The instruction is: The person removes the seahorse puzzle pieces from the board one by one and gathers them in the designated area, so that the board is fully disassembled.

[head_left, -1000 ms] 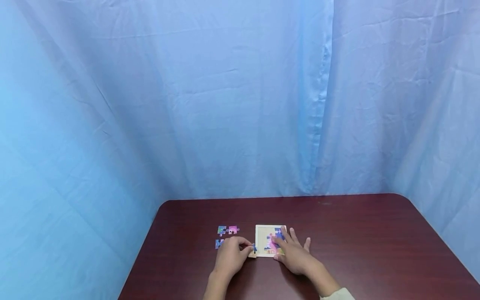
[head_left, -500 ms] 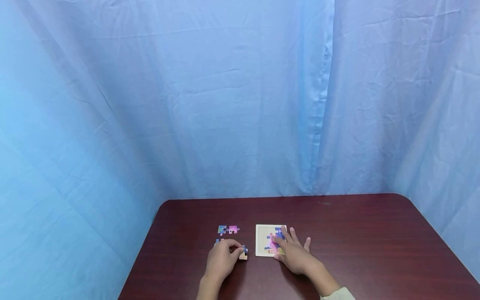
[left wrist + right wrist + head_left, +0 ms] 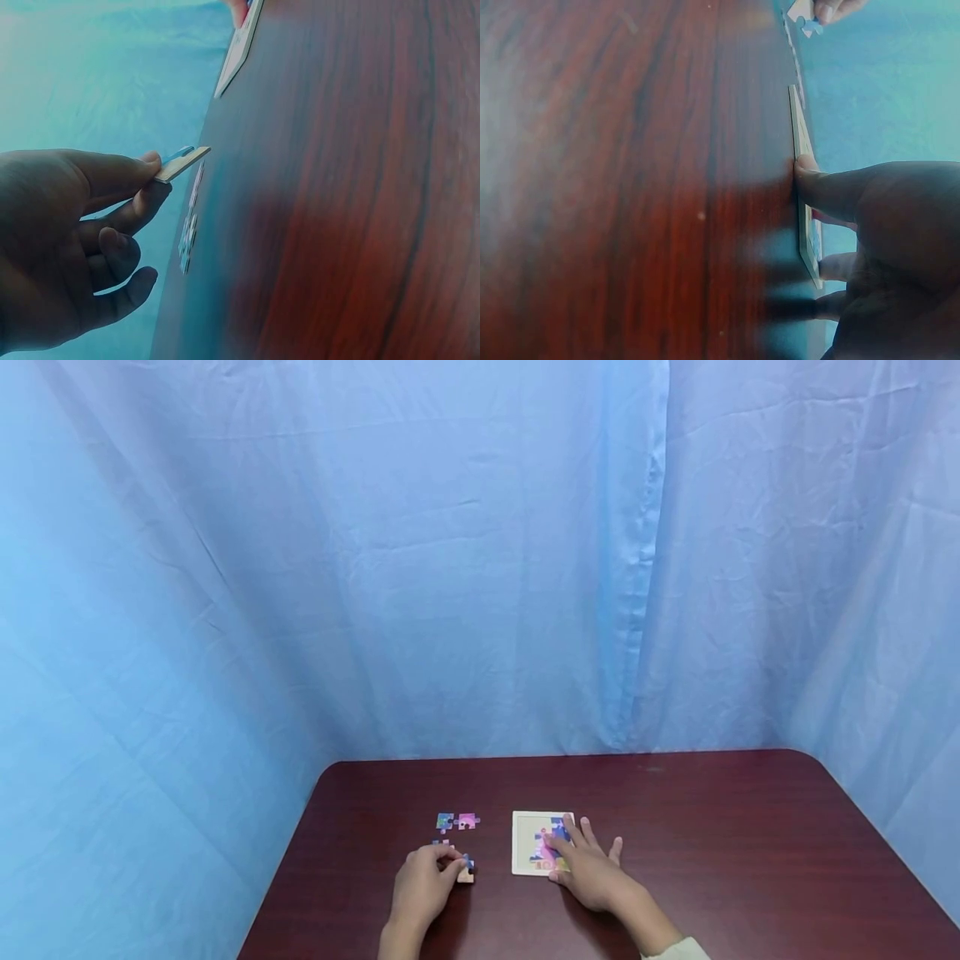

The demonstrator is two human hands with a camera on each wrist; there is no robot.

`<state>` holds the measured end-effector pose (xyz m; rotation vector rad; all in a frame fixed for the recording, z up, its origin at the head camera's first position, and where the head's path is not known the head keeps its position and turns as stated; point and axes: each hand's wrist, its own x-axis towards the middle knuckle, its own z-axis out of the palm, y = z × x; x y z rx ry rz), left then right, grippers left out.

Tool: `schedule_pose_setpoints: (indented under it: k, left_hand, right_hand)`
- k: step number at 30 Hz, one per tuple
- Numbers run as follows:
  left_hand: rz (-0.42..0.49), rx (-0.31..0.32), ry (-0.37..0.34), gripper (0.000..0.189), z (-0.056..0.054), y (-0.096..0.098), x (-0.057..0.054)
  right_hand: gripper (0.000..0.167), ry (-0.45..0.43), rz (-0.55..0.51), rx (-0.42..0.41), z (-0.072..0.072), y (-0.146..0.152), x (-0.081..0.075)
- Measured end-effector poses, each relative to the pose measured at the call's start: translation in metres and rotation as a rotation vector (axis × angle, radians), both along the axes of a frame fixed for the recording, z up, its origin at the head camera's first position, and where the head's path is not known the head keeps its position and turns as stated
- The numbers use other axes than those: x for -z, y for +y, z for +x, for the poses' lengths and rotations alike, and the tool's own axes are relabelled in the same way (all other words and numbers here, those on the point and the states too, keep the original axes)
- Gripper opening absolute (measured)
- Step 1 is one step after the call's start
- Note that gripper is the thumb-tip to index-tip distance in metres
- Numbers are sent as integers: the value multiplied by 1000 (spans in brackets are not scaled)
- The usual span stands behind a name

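Hands are apart: the left hand [image 3: 422, 885] pinches a blue-printed pale-wood jigsaw piece [image 3: 467, 871], lifted above the glossy dark-red counter [image 3: 712, 835]; the right hand [image 3: 592, 870], fingers spread, rests on pink-and-blue printed jigsaw pieces [image 3: 547, 852] in the right part of a square pale wooden frame [image 3: 515, 843]. Pinched piece is left of that frame, near small loose blue and pink pieces [image 3: 468, 821], one partly hidden by the left hand.
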<state>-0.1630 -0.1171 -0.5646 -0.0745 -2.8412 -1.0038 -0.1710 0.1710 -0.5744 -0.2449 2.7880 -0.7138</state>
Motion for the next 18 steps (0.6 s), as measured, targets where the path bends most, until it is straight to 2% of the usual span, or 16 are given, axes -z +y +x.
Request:
schedule_pose_setpoints:
  k: [11,18]
  left_hand:
    - [-11,-63,-66,7,0,-14,1]
    - [-23,-98,-65,10,1,-22,1]
  right_hand:
    - [59,21,-4,5,1,0,0]
    - [59,30,-13,3,3,-1,-1]
